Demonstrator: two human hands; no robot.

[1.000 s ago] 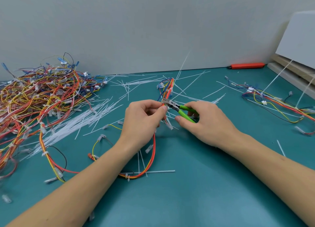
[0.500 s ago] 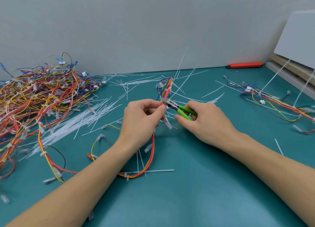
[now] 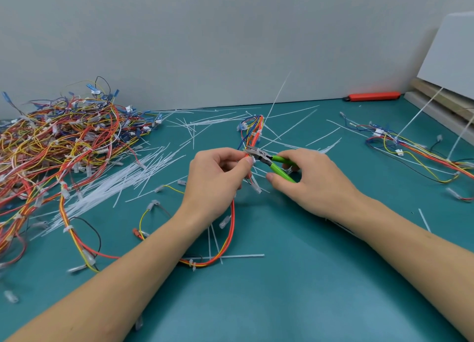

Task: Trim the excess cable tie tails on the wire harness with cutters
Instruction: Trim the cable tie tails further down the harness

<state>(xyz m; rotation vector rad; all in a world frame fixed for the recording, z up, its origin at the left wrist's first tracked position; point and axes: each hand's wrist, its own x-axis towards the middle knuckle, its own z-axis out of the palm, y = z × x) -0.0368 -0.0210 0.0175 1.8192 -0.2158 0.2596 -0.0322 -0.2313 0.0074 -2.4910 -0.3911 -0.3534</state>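
Head view showed my left hand (image 3: 218, 177) pinching the wire harness (image 3: 252, 136) just below a tie, holding the bundle up off the teal bench (image 3: 295, 290). My right hand (image 3: 307, 182) was wrapped round the green-handled cutters (image 3: 272, 162), handles squeezed partway; I couldn't tell whether the blades had closed. The cutter nose sat right at the harness beside my left thumb, where a long white cable tie tail (image 3: 278, 95) stuck up toward the wall. I judged this as mid-trim on that tie. Next I'd need the blades flush against the tie head, clear of the wires, then a firm squeeze. Cut tails (image 3: 123, 180) littered the bench, a heap of harnesses (image 3: 59, 141) lay far left, another harness (image 3: 415, 149) right.
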